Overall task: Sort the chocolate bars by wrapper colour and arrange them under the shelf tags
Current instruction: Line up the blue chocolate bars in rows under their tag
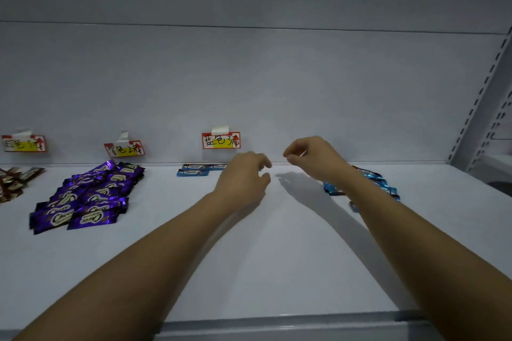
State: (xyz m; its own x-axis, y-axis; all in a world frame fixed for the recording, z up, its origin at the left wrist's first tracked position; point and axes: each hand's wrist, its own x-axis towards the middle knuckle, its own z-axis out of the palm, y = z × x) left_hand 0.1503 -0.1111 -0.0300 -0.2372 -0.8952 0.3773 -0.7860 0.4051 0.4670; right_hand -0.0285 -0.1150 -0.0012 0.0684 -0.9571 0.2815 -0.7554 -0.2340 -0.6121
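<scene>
Front edge of the shelf (277,324) is nearest; bare white surface runs from it to both hands — plenty of room. Left hand (243,177) loosely curled, holding nothing; right hand (310,155) same, fingertips nearly pinched, nothing visible in them. Looks like the blue step: loose blue bars (385,185) lie just behind the right wrist, placed blue bars (202,169) just left of the left hand under the blue tag (221,140). Next — fetch from the loose pile, set beside the row. Purple bars (86,199) well left; back wall is close.

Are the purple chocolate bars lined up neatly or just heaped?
Heaped: the purple bars overlap at mixed angles below the middle tag.
</scene>
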